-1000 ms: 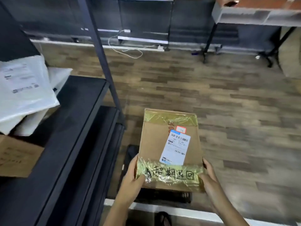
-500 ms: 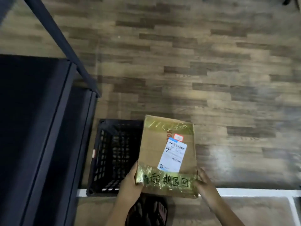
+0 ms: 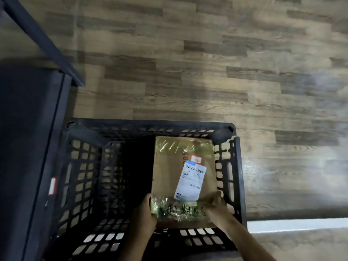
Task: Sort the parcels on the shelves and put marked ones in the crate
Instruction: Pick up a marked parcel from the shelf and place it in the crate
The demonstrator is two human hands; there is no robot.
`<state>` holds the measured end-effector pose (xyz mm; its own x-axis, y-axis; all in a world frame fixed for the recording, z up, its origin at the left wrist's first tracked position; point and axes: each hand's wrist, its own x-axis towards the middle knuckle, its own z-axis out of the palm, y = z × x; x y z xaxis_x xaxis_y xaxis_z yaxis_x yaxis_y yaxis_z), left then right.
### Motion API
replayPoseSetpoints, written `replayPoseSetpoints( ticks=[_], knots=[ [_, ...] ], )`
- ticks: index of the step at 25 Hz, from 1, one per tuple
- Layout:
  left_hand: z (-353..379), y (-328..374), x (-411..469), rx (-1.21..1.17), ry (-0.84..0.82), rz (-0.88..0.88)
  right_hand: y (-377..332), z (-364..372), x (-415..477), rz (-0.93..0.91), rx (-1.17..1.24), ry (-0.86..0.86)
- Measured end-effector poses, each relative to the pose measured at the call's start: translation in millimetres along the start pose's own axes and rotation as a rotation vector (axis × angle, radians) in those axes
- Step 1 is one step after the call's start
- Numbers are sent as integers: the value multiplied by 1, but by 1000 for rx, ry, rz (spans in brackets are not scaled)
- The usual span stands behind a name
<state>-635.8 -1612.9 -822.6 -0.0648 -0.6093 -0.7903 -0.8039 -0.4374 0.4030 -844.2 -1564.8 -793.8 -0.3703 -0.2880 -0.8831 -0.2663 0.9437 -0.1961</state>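
The cardboard parcel [image 3: 183, 182] sits inside the mouth of the black plastic crate [image 3: 146, 127], reaching away from both hands and lying close to the crate wall on the right hand's side. The left hand [image 3: 144, 213] grips its near left corner. The right hand [image 3: 216, 208] holds the near right corner, with its fingers over the yellowish tape. Just beyond the hands, black handwritten characters [image 3: 180, 211] run across that taped end. Past them are a white shipping label [image 3: 191, 182] and a small red-edged sticker [image 3: 196, 159].

By its writing this looks like a marked parcel, so this step is nearly done. It is down in the crate but not yet let go, and I cannot tell whether its underside rests on the crate bottom. What seems left is to set it down, release it and go back to the shelves. How many parcels wait there cannot be judged, since no shelf contents are in view.

Out past the left hand, the dark edge of the shelf unit [image 3: 28, 147] runs alongside the crate, and a slanted post [image 3: 43, 42] rises beyond it. The crate stands on a wood-plank floor [image 3: 207, 72] in brown and grey tones. A pale strip [image 3: 295, 226] crosses the floor out to the side of the right hand. The lighting is dim.
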Motion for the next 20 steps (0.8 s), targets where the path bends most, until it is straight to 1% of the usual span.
replayPoseSetpoints(
  ticks=[2,3,6,8,10,12,14,16,17,18,20],
  knots=[
    [7,-4,10,81,15,-6,8,13,13,1,-85,-50],
    [10,-6,13,100,23,-7,13,19,20,-4,-118,-49],
    [15,-9,20,155,29,-26,14,30,22,58,-230,-29],
    [13,-8,18,166,24,-40,14,32,17,41,-232,-30],
    [10,-4,15,182,-15,-45,8,25,12,49,-197,-30],
    [4,6,5,188,-61,-41,1,13,5,-34,-242,-2],
    [-12,21,-23,166,-66,-4,-13,2,-18,-122,-348,-5],
    [-44,38,-57,162,12,76,-36,-10,-52,-282,-461,68],
    [-61,44,-73,195,58,103,-48,-14,-69,-334,-489,107],
    [-80,51,-88,207,96,117,-61,-17,-89,-364,-509,140],
    [-133,72,-132,138,142,101,-96,-27,-153,-464,-504,152]
  ],
)
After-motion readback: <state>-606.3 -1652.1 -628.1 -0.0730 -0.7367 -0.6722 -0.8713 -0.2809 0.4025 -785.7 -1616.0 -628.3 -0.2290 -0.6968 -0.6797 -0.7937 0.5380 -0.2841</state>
